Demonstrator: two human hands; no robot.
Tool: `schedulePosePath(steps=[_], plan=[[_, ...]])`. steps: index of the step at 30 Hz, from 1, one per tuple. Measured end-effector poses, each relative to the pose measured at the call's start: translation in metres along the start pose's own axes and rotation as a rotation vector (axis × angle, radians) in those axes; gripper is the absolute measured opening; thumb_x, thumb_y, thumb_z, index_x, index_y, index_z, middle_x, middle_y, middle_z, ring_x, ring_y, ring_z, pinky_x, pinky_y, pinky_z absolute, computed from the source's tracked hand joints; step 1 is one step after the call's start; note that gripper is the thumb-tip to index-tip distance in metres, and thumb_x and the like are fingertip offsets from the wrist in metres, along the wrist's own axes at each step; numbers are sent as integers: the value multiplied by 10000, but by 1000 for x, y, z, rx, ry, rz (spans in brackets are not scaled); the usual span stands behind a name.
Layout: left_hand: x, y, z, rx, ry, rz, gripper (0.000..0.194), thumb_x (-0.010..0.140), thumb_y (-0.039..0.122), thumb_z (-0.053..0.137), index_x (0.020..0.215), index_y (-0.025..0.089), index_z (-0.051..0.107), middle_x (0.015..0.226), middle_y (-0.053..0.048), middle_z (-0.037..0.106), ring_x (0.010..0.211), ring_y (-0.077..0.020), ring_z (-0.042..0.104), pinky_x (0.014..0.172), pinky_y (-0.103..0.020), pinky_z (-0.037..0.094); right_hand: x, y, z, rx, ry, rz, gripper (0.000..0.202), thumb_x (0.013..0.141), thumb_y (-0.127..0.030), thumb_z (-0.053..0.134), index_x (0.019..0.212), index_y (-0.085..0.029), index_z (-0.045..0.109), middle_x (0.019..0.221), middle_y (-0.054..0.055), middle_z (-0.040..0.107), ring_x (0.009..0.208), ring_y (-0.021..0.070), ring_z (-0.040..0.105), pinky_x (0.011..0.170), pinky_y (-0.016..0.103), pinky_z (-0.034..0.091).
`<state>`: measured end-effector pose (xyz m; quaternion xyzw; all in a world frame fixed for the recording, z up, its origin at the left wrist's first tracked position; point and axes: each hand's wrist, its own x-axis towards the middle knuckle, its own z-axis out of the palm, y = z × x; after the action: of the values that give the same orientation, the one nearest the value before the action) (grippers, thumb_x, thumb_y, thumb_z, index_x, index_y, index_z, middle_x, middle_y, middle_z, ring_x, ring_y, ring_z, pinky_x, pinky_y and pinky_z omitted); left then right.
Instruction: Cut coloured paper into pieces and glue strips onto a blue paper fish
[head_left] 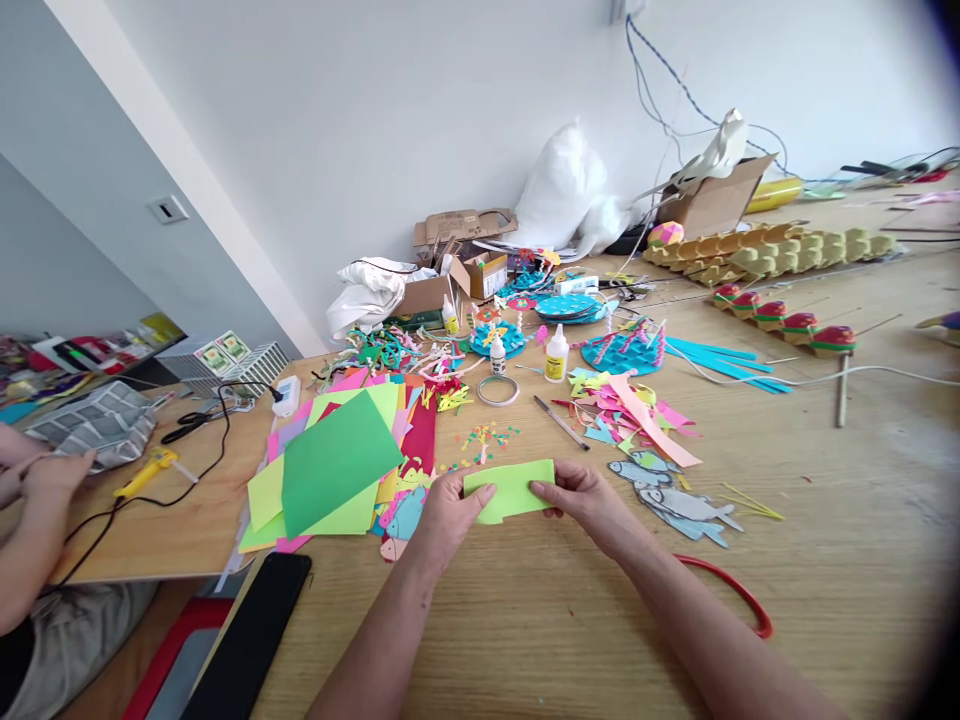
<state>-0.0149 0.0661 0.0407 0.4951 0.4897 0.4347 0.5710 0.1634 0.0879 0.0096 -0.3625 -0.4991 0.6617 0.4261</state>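
A light green piece of paper (511,488) is held up between both hands above the wooden table (525,620). My left hand (451,510) pinches its left end, thumb on the near face. My right hand (581,497) grips the right end the same way, thumb on top and fingers behind. Beyond the paper lies a scatter of tiny coloured paper bits (486,436). Grey paper fish (686,500) rest to the right of my right hand, and a blue paper fish (406,515) lies left of my left hand.
Coloured sheets (341,460) are stacked at the left, near a black phone-like slab (259,630). A pen (561,422), glue bottle (556,355) and tape roll (498,390) stand or lie beyond. A red curved handle (735,590) is at right. Another person's hand (60,475) is far left.
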Motion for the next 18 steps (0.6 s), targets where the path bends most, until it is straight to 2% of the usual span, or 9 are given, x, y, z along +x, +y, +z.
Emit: schedulePosePath(steps=[5,11,18], plan=[[1,-2,-7,14,19,-25,313,612,326,674,866,144,678,643,-20,658,628,-162,585,601,-262,457,-2,-2,-1,-8,-50,13,232,640,-380,671,663,-156,615,500,-49,536,391,45,431,376,166,323],[-3,-5,-14,-75,-12,7,297,647,282,658,914,150,663,722,-31,659,637,-140,567,596,-241,453,-6,-6,-3,26,-105,20,218,684,-354,647,636,-153,578,510,-36,568,392,49,470,369,161,309],[-6,-8,-18,-109,5,41,177,683,222,628,846,172,675,667,7,610,580,-72,484,546,-172,387,-7,-7,-3,189,-90,113,162,642,-297,691,705,-157,640,522,-22,600,402,43,460,393,162,322]])
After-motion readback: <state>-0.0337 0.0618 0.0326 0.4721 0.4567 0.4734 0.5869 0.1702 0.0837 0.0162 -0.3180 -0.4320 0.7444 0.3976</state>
